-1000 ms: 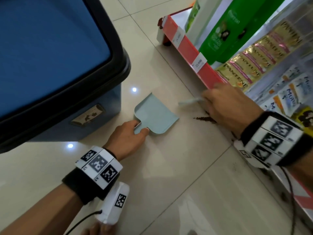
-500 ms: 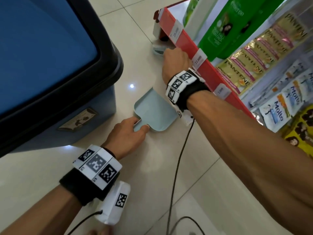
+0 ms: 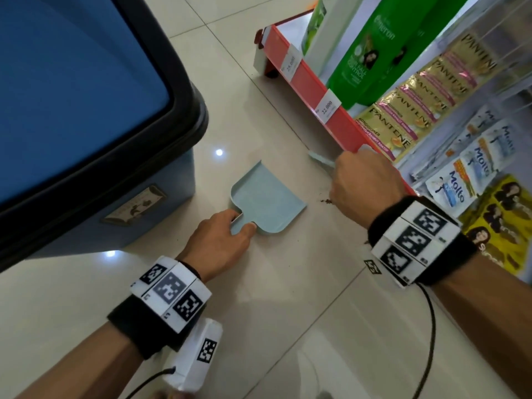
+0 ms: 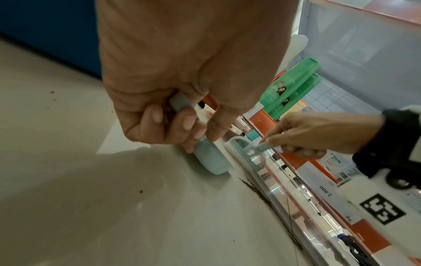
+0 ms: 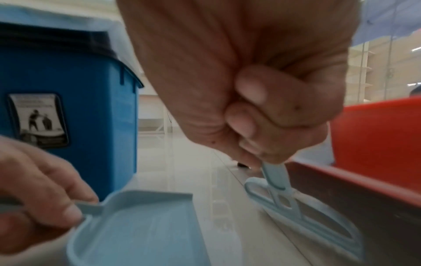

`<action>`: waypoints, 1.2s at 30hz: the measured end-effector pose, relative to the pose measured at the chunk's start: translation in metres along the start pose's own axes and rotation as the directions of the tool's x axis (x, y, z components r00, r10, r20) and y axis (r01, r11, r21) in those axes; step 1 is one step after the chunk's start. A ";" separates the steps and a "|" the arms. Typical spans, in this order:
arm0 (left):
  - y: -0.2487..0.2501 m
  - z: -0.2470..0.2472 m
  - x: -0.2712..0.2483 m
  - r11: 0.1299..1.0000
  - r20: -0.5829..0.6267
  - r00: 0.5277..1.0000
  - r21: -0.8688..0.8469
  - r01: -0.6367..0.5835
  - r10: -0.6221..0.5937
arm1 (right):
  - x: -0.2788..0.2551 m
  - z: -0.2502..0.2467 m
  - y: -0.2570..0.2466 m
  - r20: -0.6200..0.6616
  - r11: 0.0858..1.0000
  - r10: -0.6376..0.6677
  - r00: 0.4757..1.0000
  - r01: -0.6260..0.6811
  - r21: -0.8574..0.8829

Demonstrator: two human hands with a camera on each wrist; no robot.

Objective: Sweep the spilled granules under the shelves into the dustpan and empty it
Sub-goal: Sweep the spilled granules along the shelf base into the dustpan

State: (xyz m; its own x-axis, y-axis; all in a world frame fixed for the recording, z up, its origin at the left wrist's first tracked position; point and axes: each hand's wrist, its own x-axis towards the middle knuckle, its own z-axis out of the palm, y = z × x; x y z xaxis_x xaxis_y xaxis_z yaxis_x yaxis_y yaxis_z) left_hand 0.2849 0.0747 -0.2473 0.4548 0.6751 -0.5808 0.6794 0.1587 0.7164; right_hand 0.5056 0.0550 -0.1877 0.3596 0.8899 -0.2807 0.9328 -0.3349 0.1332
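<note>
The left hand is gripping the short handle of a pale blue dustpan, thumb and curled fingers closing round it. The pan is lying flat on the tiled floor, its open edge reaching away from the fingertips toward the shelf base. It is a small, shallow plastic tray with a raised rim on three sides, and it is showing no granules inside.

The right hand is wrapping its fingers tightly round the handle of a matching pale blue brush. The brush head, an open loop frame above its bristles, is sitting just below and beyond those fingers, down on the floor against the red shelf edge.

Dark brown granules are lying in a thin line along the foot of the shelf, on the wrist side of the brush head, with a few loose specks on the floor. A blue bin with a black rim is standing beyond the left hand's knuckles.
</note>
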 end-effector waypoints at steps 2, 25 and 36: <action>0.002 0.003 0.001 1.000 -0.003 1.000 0.014 -0.010 0.010 | 0.005 -0.010 -0.009 -0.098 0.999 -0.012 0.995 0.016 0.046; -0.019 0.027 -0.029 0.987 -0.012 0.996 0.140 -0.083 0.085 | -0.057 0.026 0.053 -0.146 0.986 -0.125 0.981 0.139 0.090; -0.023 0.038 -0.042 0.977 0.018 0.992 0.170 -0.126 0.125 | -0.034 0.024 0.039 -0.051 0.967 -0.255 0.966 0.256 0.018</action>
State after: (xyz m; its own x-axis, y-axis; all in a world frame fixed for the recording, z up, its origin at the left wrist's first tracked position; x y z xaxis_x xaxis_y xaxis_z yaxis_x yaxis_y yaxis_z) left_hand 0.2718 0.0154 -0.2535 0.5465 0.6767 -0.4933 0.7041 -0.0524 0.7081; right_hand 0.5299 0.0042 -0.1961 0.1083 0.9605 -0.2565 0.9940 -0.1015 0.0399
